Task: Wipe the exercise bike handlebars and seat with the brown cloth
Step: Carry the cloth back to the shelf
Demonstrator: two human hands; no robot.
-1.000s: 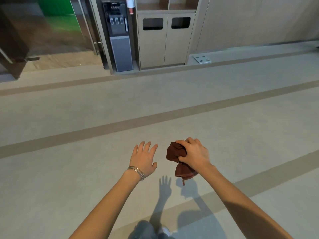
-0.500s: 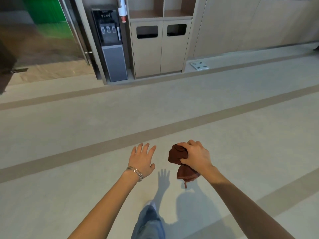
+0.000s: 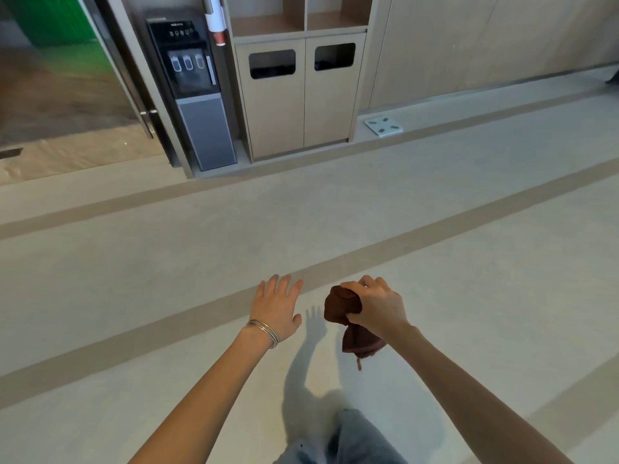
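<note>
My right hand (image 3: 376,308) is closed around the bunched brown cloth (image 3: 341,304), and a loose end of the cloth hangs below my wrist. My left hand (image 3: 276,308) is held out flat beside it, palm down, fingers spread, holding nothing; thin bangles sit on its wrist. Both hands hover above the floor at the lower middle of the view. No exercise bike is in view.
A water dispenser (image 3: 192,92) stands against the far wall, with a beige cabinet (image 3: 301,98) with two bin openings beside it. A white floor scale (image 3: 383,126) lies to the right of the cabinet. A glass door (image 3: 67,78) is at the far left. My jeans leg (image 3: 345,437) shows at the bottom.
The view has moved closer to the cabinet and dispenser. A leg has stepped forward at the bottom. Both hands keep the same pose, with the cloth still gripped.
</note>
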